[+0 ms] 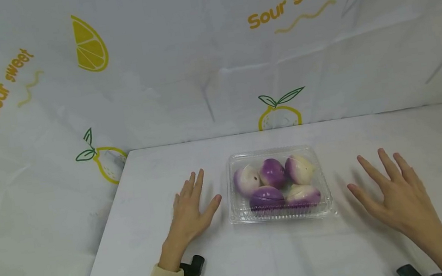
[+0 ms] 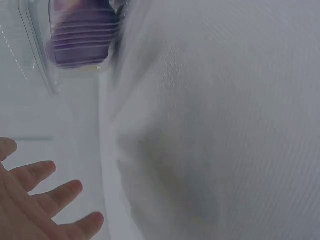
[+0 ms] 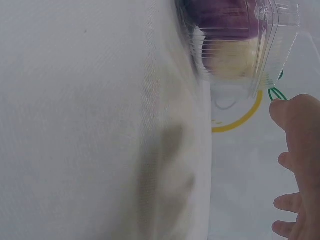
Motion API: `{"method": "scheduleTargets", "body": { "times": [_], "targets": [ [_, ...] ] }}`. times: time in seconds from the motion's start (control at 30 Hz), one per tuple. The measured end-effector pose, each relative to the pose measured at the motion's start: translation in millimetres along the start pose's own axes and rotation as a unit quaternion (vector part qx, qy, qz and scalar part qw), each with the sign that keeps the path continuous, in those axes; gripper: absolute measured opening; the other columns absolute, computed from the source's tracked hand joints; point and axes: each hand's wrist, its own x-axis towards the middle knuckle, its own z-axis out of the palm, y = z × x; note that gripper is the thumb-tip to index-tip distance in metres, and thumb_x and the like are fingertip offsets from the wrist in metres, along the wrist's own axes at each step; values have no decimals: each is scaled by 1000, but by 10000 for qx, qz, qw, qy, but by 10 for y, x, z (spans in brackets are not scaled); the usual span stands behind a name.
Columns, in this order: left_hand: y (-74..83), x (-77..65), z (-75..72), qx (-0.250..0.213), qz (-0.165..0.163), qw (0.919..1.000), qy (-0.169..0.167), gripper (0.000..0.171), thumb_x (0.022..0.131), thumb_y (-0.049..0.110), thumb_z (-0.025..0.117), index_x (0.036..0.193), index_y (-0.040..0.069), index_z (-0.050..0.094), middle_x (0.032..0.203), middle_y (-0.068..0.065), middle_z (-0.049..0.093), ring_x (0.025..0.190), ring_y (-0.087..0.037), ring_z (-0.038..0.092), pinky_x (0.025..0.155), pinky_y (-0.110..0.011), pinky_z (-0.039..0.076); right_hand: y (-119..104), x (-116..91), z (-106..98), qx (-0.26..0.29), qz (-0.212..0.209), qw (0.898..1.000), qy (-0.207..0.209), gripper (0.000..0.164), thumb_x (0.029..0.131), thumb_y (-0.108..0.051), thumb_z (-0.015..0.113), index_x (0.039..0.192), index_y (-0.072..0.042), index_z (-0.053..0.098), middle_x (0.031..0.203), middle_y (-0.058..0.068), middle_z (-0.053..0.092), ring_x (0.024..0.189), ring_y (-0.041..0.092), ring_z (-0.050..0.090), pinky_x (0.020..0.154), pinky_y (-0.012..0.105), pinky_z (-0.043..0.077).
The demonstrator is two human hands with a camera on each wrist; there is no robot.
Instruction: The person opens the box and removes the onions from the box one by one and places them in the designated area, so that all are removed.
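A clear plastic clamshell box [image 1: 237, 215] sits on the white table, its lid down. Several purple-and-white onions [image 1: 272, 173] show through the plastic, some mostly purple, others mostly pale. To the left of the box, my left hand [image 1: 190, 212] hovers with fingers spread, apart from it. On the other side my right hand [image 1: 402, 195] is held the same way, a wider gap from the box. Neither hand holds anything. Both wrist views catch part of the box, with a purple onion [image 2: 85, 35] in the left one and a pale onion [image 3: 230, 59] in the right one.
The white-covered table [image 1: 271, 262] ends at a back edge just behind the box. Beyond it hangs a white cloth [image 1: 170, 70] printed with lemons and lettering. A dark wrist device [image 1: 193, 266] shows beside the left sleeve, another [image 1: 410, 272] below the right wrist.
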Motion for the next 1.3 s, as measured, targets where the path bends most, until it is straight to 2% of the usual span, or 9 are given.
{"method": "scheduleTargets", "body": {
  "times": [0.17, 0.4, 0.6, 0.83, 1.0, 1.1, 1.17, 1.23, 1.3],
  "targets": [
    [69, -7, 20, -1713, -30, 9847, -320, 85, 102, 43, 56, 166, 19, 5, 172, -15, 18, 156, -42, 24, 122, -68, 24, -21, 4, 13, 153, -93, 9993, 319, 67, 92, -43, 71, 151, -16, 51, 159, 33, 35, 152, 52, 23, 113, 79, 21],
    [127, -4, 107, -2766, 74, 9609, -139, 95, 98, 44, 63, 166, 17, 3, 169, -21, 23, 151, -46, 34, 119, -63, 34, -63, 14, 30, 370, -281, 9967, 668, 64, 88, -38, 75, 145, -14, 58, 157, 32, 41, 148, 52, 31, 115, 76, 24],
    [146, -4, 188, -3063, 49, 9512, -376, 117, 87, 48, 77, 166, 19, -5, 171, -18, 19, 152, -43, 33, 121, -60, 34, -116, 12, 42, 625, -265, 9947, 768, 62, 87, -34, 76, 143, -15, 60, 157, 28, 43, 149, 49, 33, 119, 71, 24],
    [195, 5, 296, -3010, 38, 9514, -654, 133, 77, 36, 90, 165, 17, -7, 172, -13, 18, 153, -35, 34, 122, -52, 35, -222, 6, 59, 1112, -276, 9905, 759, 64, 84, -25, 81, 144, -19, 60, 159, 21, 44, 150, 44, 34, 98, 82, 32],
    [227, 19, 348, -2960, 108, 9517, -806, 139, 72, 40, 93, 165, 11, -7, 173, -11, 17, 154, -34, 32, 123, -50, 34, -302, 1, 97, 1668, -577, 9811, 793, 70, 77, -15, 86, 143, -18, 62, 159, 18, 46, 153, 36, 32, 107, 81, 29],
    [238, 23, 372, -2905, 116, 9527, -882, 139, 71, 37, 94, 165, 8, -5, 173, -8, 16, 156, -33, 30, 124, -50, 34, -339, 4, 135, 1924, -998, 9722, 881, 71, 72, -12, 87, 140, -15, 64, 158, 14, 48, 154, 24, 31, 125, 59, 25],
    [245, 22, 385, -2906, 63, 9523, -934, 138, 71, 35, 94, 165, 8, -4, 174, -6, 15, 156, -32, 29, 124, -50, 33, -360, 0, 153, 2021, -1233, 9678, 852, 70, 70, -13, 88, 137, -11, 66, 157, 15, 49, 154, 17, 31, 128, 39, 22],
    [254, 18, 391, -2921, 39, 9514, -976, 138, 70, 35, 94, 165, 8, -3, 174, -6, 14, 156, -34, 28, 124, -51, 33, -382, 4, 174, 2064, -1542, 9617, 934, 62, 78, -30, 88, 133, -8, 68, 154, 15, 52, 153, 13, 32, 124, 23, 20],
    [267, 14, 392, -2964, 9, 9496, -1020, 139, 69, 35, 95, 165, 10, -2, 174, -5, 13, 156, -35, 28, 123, -52, 33, -404, 6, 192, 2078, -1810, 9560, 1006, 63, 84, -47, 82, 130, -6, 69, 151, 18, 53, 152, 12, 33, 123, 18, 20]
  ]
}}
